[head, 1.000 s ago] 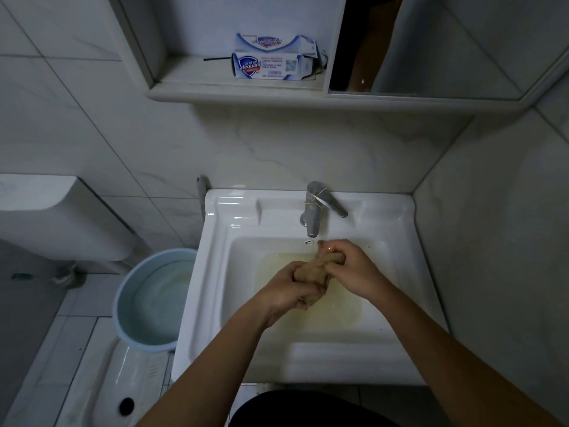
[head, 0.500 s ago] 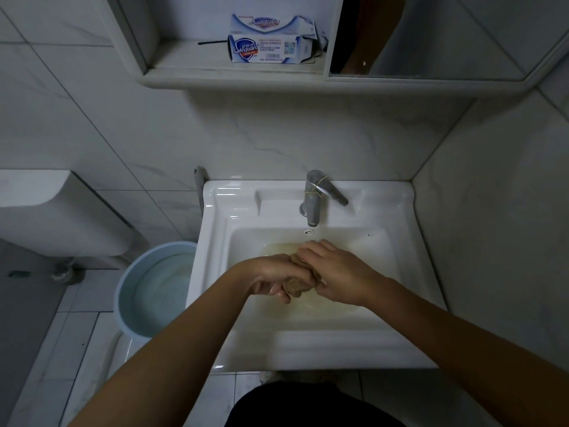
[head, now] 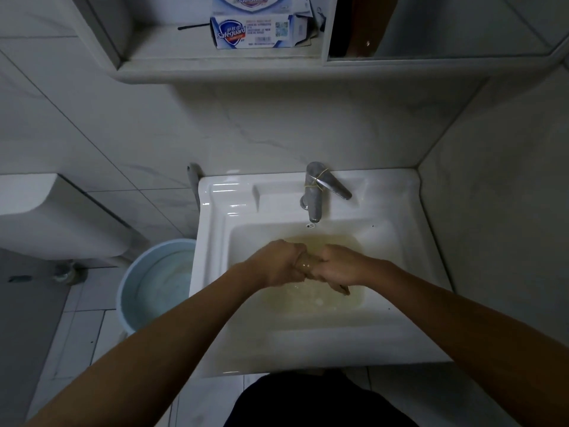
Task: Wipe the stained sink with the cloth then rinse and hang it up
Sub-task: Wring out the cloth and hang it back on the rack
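Between both sets of fingers, over the yellowish water in the sink: a wet brown cloth, twisted into a tight roll. Left hand clenched around one end, right hand clenched around the other, knuckles nearly touching. A short tail of cloth poking out below the right fingers, toward the water. Just beyond the fingers, a metal faucet with a rubber band around it. Off to the left of the fingers, on the floor, a pale blue bucket. High above them, a soap box on a shelf.
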The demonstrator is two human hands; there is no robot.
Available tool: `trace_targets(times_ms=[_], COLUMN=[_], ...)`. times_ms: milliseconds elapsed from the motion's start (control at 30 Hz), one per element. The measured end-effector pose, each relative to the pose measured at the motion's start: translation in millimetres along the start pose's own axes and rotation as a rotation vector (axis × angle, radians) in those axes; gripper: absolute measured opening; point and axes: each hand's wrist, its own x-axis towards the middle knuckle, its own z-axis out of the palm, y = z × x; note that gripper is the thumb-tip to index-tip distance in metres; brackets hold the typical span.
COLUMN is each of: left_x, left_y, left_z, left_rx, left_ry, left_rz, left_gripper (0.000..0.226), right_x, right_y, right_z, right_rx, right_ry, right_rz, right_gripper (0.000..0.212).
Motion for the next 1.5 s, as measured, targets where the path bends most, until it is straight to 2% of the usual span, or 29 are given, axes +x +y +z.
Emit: trace_targets(times_ms=[67,133,200,267,333,400,500,600,667,733,833,867,933,1000,1067,1133,1233,1300,1333,1367,1433,1500], left_x=[1.9,3.8,2.5,-0.3,-2.0,-2.1,-0.5,3.7,3.7,2.1,3.9,4.7,5.8,6.4,8.3,14.1,24.8,29.2,28.6,27.3,22.8,20.6], left_y=[-9.5,-16.8,-21.1,-23.0,-25.0,-27.5,-29.5,-25.9,-24.3,-25.3,-26.3,-24.2,-20.2,-18.0,-14.3,-8.0,5.3,8.7,9.4,9.1,4.9,-0.1], left_z=[-4.2,-5.3,-2.1,2.4,5.8,6.1,0.7,-11.3,-21.7,-31.7,-38.7,-39.7,-40.0,-38.7,-33.9,-24.0,-10.9,0.5,4.2,6.6,11.0,7.4], left_rx=[0.107,0.229,0.274,0.273,0.258,0.214,0.05,-0.426,-0.716,-0.904,-1.041,-1.046,-1.028,-1.008,-1.024,-0.95,-0.574,-0.297,-0.134,0.013,0.213,0.281], left_ry=[0.077,0.181,0.293,0.365,0.374,0.329,0.181,-0.05,-0.198,-0.442,-0.794,-0.865,-0.902,-0.895,-0.863,-0.738,-0.546,-0.399,-0.326,-0.226,-0.053,0.094], left_rz=[0.074,0.14,0.204,0.259,0.292,0.259,0.02,-0.308,-0.466,-0.51,-0.441,-0.436,-0.437,-0.424,-0.44,-0.482,-0.483,-0.373,-0.302,-0.233,-0.114,-0.016], left_gripper=[0.033,0.036,0.036,0.036,0.038,0.037,0.029,0.01,0.018,0.025,0.036,0.036,0.026,0.008,0.002,0.026,0.027,0.02,0.01,0.011,0.034,0.034], right_x=[8.4,15.6,21.8,25.2,24.5,23.4,24.2,21.8,17.3,13.1,11.8,11.6,11.2,11.1,11.1,13.0,20.5,24.7,26.0,26.6,26.4,24.9], right_y=[-6.1,-7.4,-2.7,4.0,6.7,6.4,8.5,16.2,21.5,20.7,11.1,7.5,0.6,-2.1,-1.2,1.5,6.8,9.5,11.0,12.3,11.7,8.5], right_z=[-4.0,-8.7,-11.6,-12.6,-12.1,-10.6,-3.7,6.3,10.4,10.7,5.2,2.6,-2.6,-4.8,-5.6,-5.7,-3.7,-3.6,-4.8,-6.0,-8.8,-7.7], right_rx=[0.181,0.439,0.679,0.781,0.806,0.725,0.605,0.599,0.39,0.083,-0.341,-0.449,-0.586,-0.656,-0.712,-0.748,-0.744,-0.725,-0.676,-0.579,-0.21,0.17], right_ry=[-0.096,-0.3,-0.51,-0.616,-0.64,-0.569,-0.237,0.126,0.276,0.368,0.489,0.518,0.52,0.465,0.424,0.382,0.346,0.24,0.155,0.056,-0.149,-0.271], right_rz=[0.119,0.21,0.207,0.176,0.164,0.182,0.136,-0.094,-0.285,-0.439,-0.602,-0.632,-0.669,-0.691,-0.668,-0.571,-0.433,-0.323,-0.267,-0.204,-0.083,0.012], right_gripper=[0.022,0.012,0.012,0.014,0.011,0.013,0.033,0.046,0.066,0.082,0.073,0.066,0.051,0.032,0.024,0.024,0.028,0.034,0.035,0.034,0.027,0.021])
